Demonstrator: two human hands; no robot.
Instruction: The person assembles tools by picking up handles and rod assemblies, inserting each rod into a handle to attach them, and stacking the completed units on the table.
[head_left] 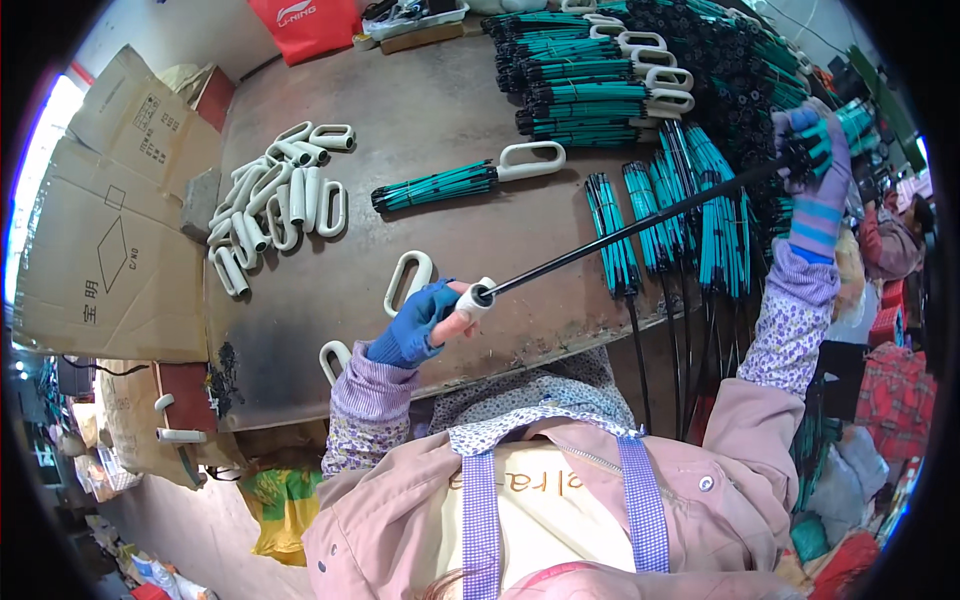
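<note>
Big brown worktable (400, 110) fills most of the view, running out ahead of both hands. Past the right hand there's a huge stack of teal-and-black umbrella frames (620, 70), some with white loop handles on. Off to the left of the left hand sits a loose pile of white loop handles (270, 200). One black rod (640, 225) stretches between the hands. Right hand (815, 165), in a striped glove, is wrapped around its far end. Left hand (420, 325), blue fingerless glove, pinches the white cap (477, 297) on the near end.
</note>
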